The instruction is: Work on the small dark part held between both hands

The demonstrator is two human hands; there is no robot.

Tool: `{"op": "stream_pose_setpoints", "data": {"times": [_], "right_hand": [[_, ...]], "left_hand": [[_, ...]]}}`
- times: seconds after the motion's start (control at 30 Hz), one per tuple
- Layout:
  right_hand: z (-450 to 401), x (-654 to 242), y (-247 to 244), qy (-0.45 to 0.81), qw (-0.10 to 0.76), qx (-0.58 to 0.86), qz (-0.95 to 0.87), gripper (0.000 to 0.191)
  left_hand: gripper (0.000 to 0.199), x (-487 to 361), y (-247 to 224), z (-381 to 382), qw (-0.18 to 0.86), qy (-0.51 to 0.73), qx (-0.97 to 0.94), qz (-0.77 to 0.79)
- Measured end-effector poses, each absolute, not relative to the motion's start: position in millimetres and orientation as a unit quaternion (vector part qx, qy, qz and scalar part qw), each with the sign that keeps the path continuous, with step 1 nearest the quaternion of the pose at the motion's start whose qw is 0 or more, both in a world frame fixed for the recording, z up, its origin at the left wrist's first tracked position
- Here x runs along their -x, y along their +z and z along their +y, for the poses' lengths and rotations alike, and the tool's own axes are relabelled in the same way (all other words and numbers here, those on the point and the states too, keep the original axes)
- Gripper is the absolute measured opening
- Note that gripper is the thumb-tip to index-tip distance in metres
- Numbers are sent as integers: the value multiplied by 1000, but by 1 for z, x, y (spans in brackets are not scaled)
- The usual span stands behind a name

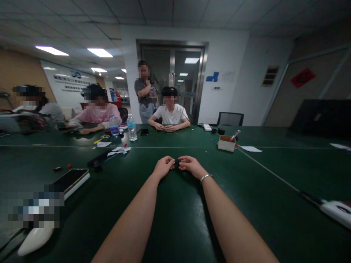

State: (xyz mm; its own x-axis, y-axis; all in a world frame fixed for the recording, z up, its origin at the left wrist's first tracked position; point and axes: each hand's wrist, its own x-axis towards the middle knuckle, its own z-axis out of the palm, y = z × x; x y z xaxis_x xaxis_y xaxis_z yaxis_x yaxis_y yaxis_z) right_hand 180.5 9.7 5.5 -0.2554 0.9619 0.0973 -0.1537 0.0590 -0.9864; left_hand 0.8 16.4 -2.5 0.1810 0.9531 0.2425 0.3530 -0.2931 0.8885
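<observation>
Above the middle of the green table (175, 226), my left hand (164, 167) and my right hand (192, 166) almost meet. Between their fingertips is a small dark object (176, 162), with a bright spot near its left end. It is too small and too covered by fingers for me to tell its kind. Each hand is closed in a pinch, the left at one end and the right at the other. A silver bracelet circles my right wrist.
Left of my hands lie a phone (70, 179) on a white object, crumpled paper (119, 150) and small red pieces. Water bottles (132, 128) stand farther back. A small box (226, 143) holds a pen-like item. At right, a cable leads to a white power strip (337, 212). Several people are opposite.
</observation>
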Motion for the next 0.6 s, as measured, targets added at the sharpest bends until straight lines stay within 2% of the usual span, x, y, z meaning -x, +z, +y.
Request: {"op": "stream_pose_setpoints", "data": {"times": [0.23, 0.4, 0.6], "right_hand": [[7, -181, 8, 581, 492, 370, -533, 21], [9, -181, 7, 579, 500, 373, -525, 28], [11, -182, 6, 590, 490, 376, -520, 22]], "left_hand": [[27, 0, -1, 14, 370, 429, -687, 455], [28, 0, -1, 15, 381, 420, -687, 454], [28, 2, 0, 15, 338, 422, -692, 478]]}}
